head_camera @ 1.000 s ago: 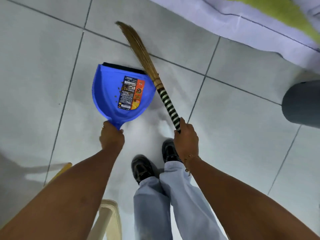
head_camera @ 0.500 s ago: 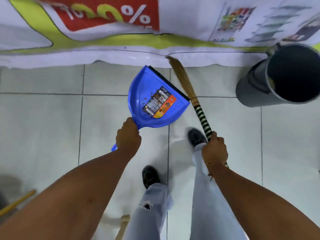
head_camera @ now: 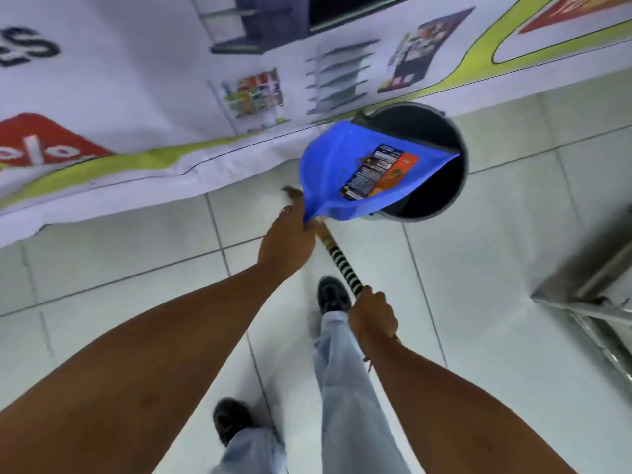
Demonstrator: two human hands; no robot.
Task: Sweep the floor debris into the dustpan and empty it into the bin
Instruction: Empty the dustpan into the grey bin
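Note:
My left hand (head_camera: 289, 239) grips the handle of a blue dustpan (head_camera: 328, 172) with a printed label, held in the air. Its front lip reaches over the open mouth of a grey round bin (head_camera: 460, 145). Small brown bits of debris (head_camera: 362, 161) lie inside the pan near the label. My right hand (head_camera: 371, 314) holds the black-and-white striped handle of a straw broom (head_camera: 343, 268). The broom runs up under the dustpan, and only a tip of its bristles shows left of the pan.
A large printed banner (head_camera: 143, 107) lies along the far side of the tiled floor (head_camera: 496, 261), right behind the bin. A metal fixture (head_camera: 595, 278) stands at the right edge. My feet in black shoes stand on the tiles below my hands.
I have stepped closer to the bin. The dustpan has been carried right and up, from over the floor to over the bin's mouth. The broom came along in my right hand.

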